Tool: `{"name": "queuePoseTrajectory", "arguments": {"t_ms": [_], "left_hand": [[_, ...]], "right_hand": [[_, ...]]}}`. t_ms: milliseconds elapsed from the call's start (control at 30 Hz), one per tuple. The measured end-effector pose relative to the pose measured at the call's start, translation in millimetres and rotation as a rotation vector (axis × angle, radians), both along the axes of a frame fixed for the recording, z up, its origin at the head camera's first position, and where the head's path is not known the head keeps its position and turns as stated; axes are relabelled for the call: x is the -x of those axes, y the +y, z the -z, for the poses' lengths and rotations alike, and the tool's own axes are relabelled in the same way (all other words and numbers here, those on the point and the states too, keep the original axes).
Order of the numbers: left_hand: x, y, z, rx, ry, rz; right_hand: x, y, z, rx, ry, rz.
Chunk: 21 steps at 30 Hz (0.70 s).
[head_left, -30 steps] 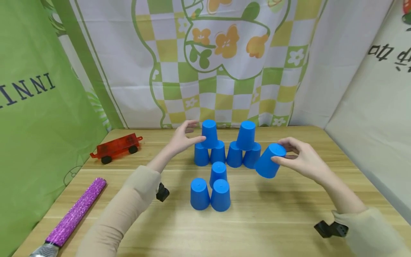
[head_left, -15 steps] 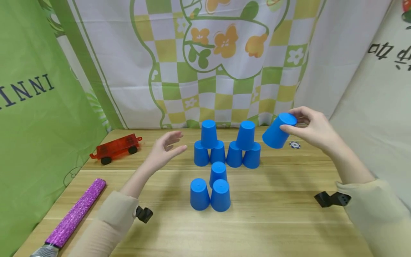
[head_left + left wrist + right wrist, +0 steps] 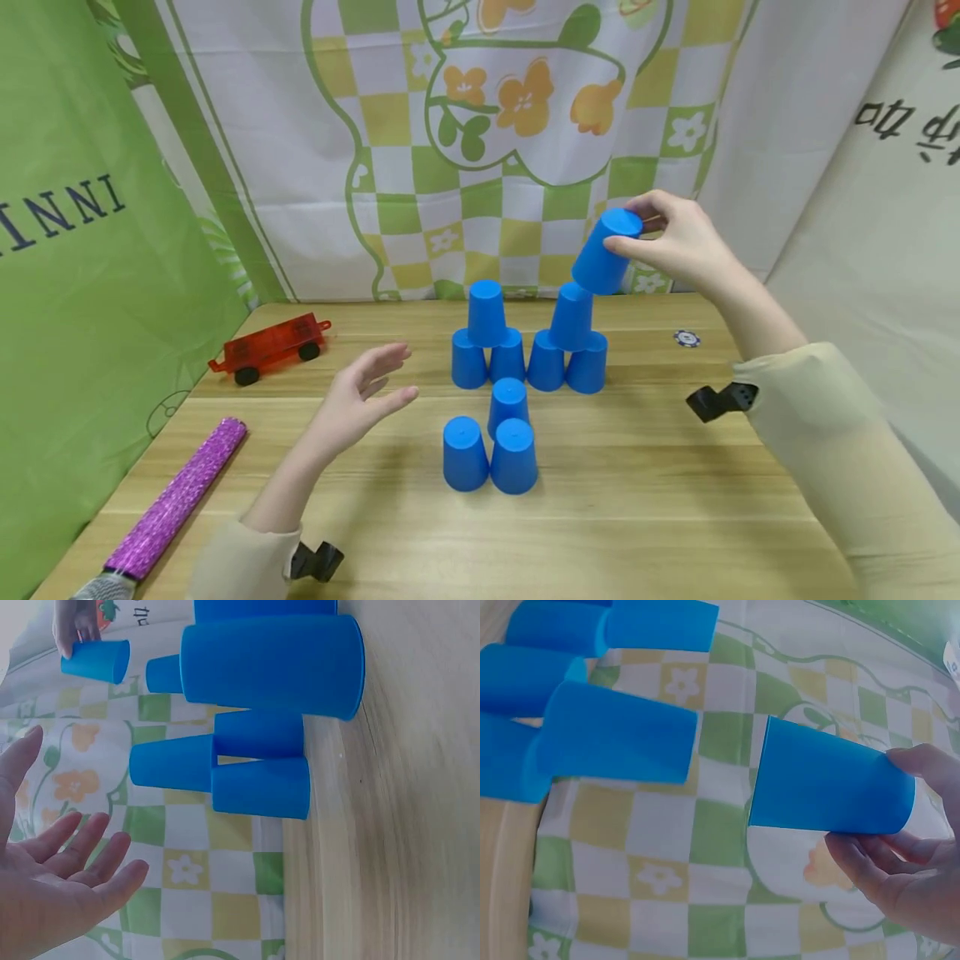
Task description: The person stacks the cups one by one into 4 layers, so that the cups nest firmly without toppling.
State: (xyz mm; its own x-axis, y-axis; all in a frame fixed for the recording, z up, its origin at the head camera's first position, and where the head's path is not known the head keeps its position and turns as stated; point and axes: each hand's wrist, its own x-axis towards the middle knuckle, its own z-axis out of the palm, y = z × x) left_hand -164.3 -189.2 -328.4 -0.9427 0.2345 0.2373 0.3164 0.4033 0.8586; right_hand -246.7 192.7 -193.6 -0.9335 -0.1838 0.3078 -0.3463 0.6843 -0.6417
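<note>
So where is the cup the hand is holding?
In the head view, the held blue cup is up in the right hand, tilted just above the right-hand pyramid's top cup.

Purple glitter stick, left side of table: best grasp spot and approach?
Grip the purple stick mid-shaft, from above, fingers across its width. It lies flat on the table, long and round, with open wood on both sides. The empty left hand is nearest; the right hand holds a blue cup.

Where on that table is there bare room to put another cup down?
Bare wood lies right of the front cup trio, below the poker chip, and along the near table edge. It is crowded at the two back pyramids, where the right hand holds the blue cup.
</note>
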Motion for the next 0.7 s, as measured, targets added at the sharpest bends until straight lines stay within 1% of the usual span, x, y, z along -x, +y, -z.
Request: {"name": "queuePoseTrajectory", "arguments": {"t_ms": [167,367,500,700], "left_hand": [[-14.5,8,6.9,0.015,0.005,0.0],[-25.8,24,19.4,0.03,-0.034,0.006],[-27.9,34,26.4,0.035,-0.064,0.014],[-26.2,43,34.7,0.046,-0.114,0.034]], "right_hand": [[9.7,-22,-6.1,-0.013,-0.001,-0.034],[22.5,-47,-3.7,-0.063,-0.044,-0.074],[31.2,-58,3.1,-0.098,-0.06,-0.095],[39.3,-69,12.7,-0.12,-0.086,-0.117]]}}
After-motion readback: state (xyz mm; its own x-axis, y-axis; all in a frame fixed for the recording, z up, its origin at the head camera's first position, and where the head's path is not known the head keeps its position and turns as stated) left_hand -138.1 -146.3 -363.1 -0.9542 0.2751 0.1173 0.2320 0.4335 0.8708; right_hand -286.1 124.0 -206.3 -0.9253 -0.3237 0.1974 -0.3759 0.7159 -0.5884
